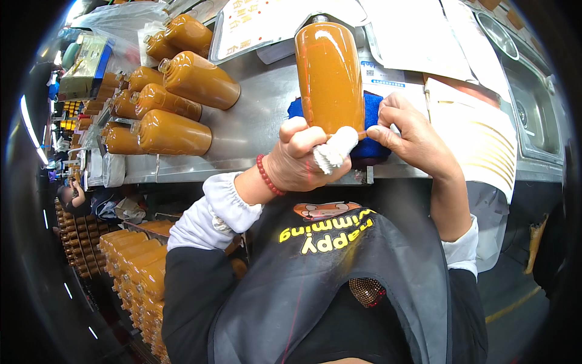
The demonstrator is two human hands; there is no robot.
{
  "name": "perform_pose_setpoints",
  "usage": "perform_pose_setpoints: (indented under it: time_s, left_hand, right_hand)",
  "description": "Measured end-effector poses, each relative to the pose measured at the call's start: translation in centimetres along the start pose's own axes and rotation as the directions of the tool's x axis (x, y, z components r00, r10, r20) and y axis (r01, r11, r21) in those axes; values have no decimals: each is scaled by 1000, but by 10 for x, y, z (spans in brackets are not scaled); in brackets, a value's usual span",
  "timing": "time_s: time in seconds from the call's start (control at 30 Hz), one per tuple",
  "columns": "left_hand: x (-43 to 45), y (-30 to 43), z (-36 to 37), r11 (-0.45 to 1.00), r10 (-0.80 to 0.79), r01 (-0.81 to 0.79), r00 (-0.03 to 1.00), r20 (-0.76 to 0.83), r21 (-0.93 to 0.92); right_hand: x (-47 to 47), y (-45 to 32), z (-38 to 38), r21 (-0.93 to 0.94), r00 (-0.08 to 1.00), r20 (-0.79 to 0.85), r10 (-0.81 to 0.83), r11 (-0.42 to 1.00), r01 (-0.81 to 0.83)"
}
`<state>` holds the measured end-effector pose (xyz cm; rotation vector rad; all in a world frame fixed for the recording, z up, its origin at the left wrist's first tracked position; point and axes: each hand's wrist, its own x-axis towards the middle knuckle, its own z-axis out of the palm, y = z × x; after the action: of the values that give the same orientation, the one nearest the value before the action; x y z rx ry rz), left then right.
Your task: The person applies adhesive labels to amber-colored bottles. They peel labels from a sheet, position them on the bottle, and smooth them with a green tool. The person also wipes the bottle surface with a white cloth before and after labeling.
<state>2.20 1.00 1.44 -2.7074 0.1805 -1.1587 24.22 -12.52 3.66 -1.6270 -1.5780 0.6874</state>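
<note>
A large amber-brown glossy bottle [331, 77] lies on a folded blue towel [373, 107] at the edge of the steel bench, its neck pointing away from me. My left hand [302, 157] is at the bottle's near end and has a white cloth [336, 148] at its fingers. Whether the cloth is gripped or wrapped around a finger is unclear. On the other side, my right hand [411, 132] pinches the end of a thin amber strip [362, 134] by thumb and finger. The strip runs across the bottle's near end toward the cloth.
Several similar bottles [175, 132] stand at the left of the steel bench [254, 100]. Sheets with gold lines [477, 136] overhang its front edge at right, near a steel sink [539, 123]. White printed sheets [254, 27] lie behind. More bottles [136, 264] are racked at lower left; a person [75, 200] is beyond.
</note>
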Motion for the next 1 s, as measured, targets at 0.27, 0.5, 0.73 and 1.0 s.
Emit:
perform_pose_setpoints:
  time_s: [0.27,0.5,0.73,1.0]
  left_hand:
    - [37,8,-7,991,-113,99,980,161,90]
    - [0,10,-9,869,-455,453,890,36,-202]
    - [-7,10,-13,665,-596,582,791,138,-468]
    - [15,9,-4,540,-677,626,720,151,-562]
  right_hand:
    - [-2,10,6,2,996,-49,-77,997,77]
    - [-3,-3,5,-27,998,-52,-27,999,26]
    - [-11,-16,13,-91,963,-222,-149,987,132]
    - [-12,-22,26,-152,949,-278,-151,982,112]
